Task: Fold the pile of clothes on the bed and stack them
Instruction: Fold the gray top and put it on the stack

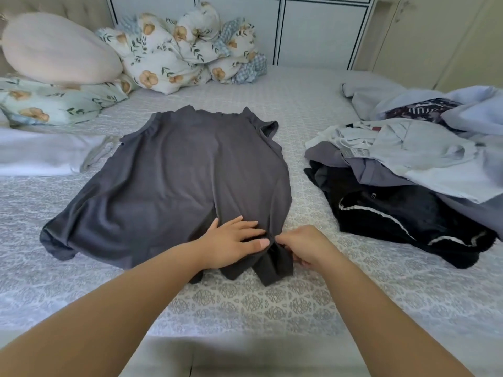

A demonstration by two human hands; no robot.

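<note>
A dark grey sleeveless garment (177,170) lies spread out on the patterned bed cover (272,300), neckline toward the headboard. My left hand (231,242) lies flat on its near hem with fingers straight, pressing the fabric down. My right hand (304,247) pinches the bunched hem at the garment's near right corner. To the right sits the unfolded pile of clothes (408,164), with a black garment with white trim (402,213) at its front and pale blue and grey pieces on top.
A white folded cloth (46,153) lies at the left edge. Floral bedding (185,53) and a pink pillow (54,50) are heaped at the headboard. A white panelled wardrobe (313,28) stands behind the bed.
</note>
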